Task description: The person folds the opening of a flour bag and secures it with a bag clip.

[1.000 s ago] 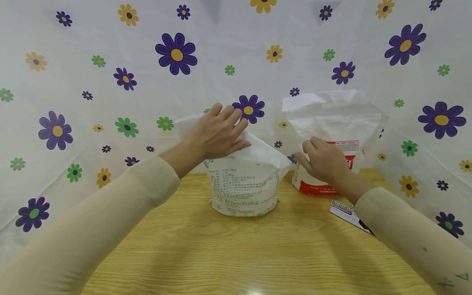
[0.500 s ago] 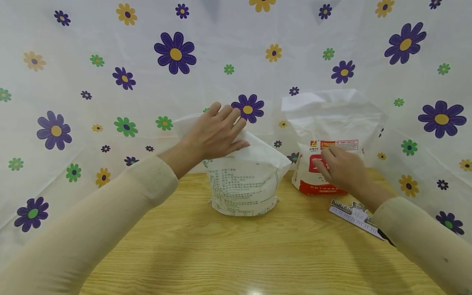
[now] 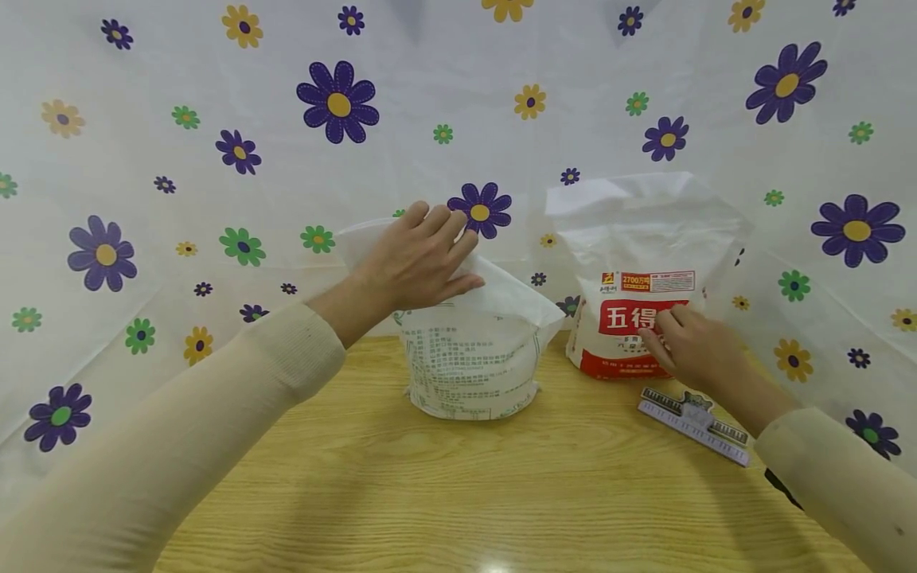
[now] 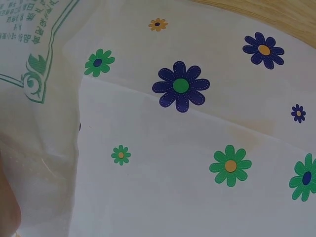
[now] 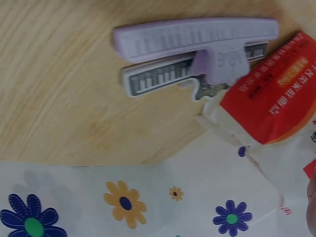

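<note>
Backdrop point(image 3: 430, 48): one pale flower-printed sheet behind everything, probably hung to screen off the workspace.
Tabletop point(image 3: 444, 493): one, wood-grained.
Red-and-white bag point(image 3: 637, 255): first of two, upright at the back right, seemingly propped by its own contents.
Green-printed bag point(image 3: 469, 366): second of two, standing mid-table; its upper part is slack, perhaps why it needs holding.
Left hand point(image 3: 430, 255): one of two, gripping the green-printed bag's top edge, likely to stop it flopping.
Right hand point(image 3: 695, 350): the other, before the red-and-white bag, fingers loosely bent, nothing visible between them; contact I can't tell.
Purple clip point(image 3: 693, 418): one, two long bars, just before the red-and-white bag, presumably left handy.
Dark object point(image 3: 783, 487): one, mostly hidden by the right sleeve point(image 3: 838, 477).
</note>
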A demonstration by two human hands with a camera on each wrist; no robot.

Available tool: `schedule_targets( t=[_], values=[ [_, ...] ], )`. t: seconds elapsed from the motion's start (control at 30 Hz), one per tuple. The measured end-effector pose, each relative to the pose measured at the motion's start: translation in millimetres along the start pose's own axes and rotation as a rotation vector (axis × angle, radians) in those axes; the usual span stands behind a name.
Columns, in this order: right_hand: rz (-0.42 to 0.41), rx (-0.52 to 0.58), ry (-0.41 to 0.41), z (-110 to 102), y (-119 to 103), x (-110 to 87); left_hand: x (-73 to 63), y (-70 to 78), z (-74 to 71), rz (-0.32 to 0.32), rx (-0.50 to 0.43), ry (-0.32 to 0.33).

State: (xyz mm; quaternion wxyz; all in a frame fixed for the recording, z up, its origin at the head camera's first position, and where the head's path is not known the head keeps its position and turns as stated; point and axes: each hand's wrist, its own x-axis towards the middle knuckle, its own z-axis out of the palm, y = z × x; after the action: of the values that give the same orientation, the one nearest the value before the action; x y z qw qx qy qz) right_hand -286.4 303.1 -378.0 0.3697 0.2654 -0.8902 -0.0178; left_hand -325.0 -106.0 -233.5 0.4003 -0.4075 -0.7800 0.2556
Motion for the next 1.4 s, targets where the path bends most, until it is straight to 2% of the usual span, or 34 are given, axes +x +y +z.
schedule_targets(
  t=[0.13,0.37,0.47,0.63,0.77,0.97,1.17,1.3,1.4],
  values=[
    [0.009,-0.022,-0.043,1.2,3.9,-12.7,-1.5,-0.3,-0.1,0.001,0.017,-0.009],
    [0.03,-0.023,-0.049,4.5,9.5,-34.1,-2.0,0.7,-1.5,-0.006,0.029,-0.064],
    [0.068,-0.016,-0.132,5.3,10.9,-43.0,-2.1,1.5,-1.3,-0.006,0.029,-0.072],
    [0.161,0.014,-0.349,7.0,11.6,-58.4,-3.5,1.7,0.5,-0.013,0.033,-0.062],
    [0.167,0.054,-0.426,10.2,8.5,-73.6,-4.8,2.0,1.2,-0.017,0.042,-0.056],
    [0.16,0.116,-0.446,18.1,2.9,-94.3,-4.0,3.8,1.7,-0.016,0.015,-0.047],
    [0.147,0.128,-0.45,23.0,2.8,-100.4,-4.1,4.3,2.4,-0.011,-0.018,-0.065],
    [0.071,0.126,-0.432,24.2,2.8,-103.4,-4.0,4.9,3.3,0.0,-0.023,-0.065],
    [-0.004,0.122,-0.387,25.2,1.7,-109.3,-3.2,6.8,4.3,0.009,-0.023,-0.056]
  ],
)
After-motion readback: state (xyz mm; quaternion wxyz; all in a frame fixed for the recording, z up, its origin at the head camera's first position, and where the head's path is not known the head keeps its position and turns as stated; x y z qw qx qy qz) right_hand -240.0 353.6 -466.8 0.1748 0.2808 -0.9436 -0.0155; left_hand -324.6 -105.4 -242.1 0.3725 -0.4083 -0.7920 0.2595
